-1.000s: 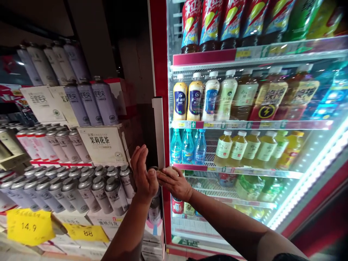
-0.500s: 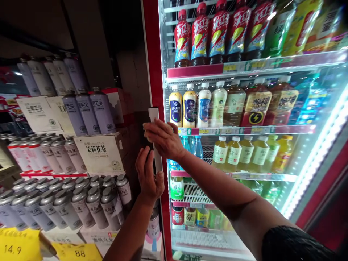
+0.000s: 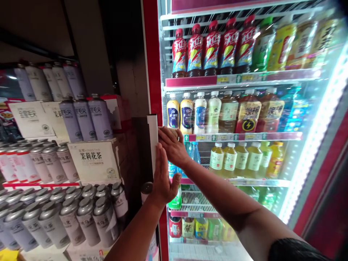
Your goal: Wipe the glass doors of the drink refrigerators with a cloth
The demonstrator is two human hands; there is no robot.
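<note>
My left hand point(image 3: 163, 175) lies flat, fingers together and thumb apart, against the red door frame point(image 3: 149, 65) of a glass-door drinks fridge, just below its white vertical handle point(image 3: 152, 137). My right hand point(image 3: 173, 148) reaches across above it and presses on the glass right of the handle. A small tan pad point(image 3: 174, 132) shows at its fingertips and is mostly hidden under the fingers. The two hands almost touch.
Behind the glass stand rows of bottled drinks: red-labelled bottles point(image 3: 202, 49) on top, yellow tea bottles point(image 3: 240, 159) lower down. A lit LED strip point(image 3: 312, 145) runs down the right side. Left of the fridge, shelves hold several metal tea bottles point(image 3: 81, 214) and a white carton point(image 3: 92, 161).
My right hand rose from low by the door to the glass beside the handle. My left hand turned and came up flat against the door frame. The view tilted upward.
</note>
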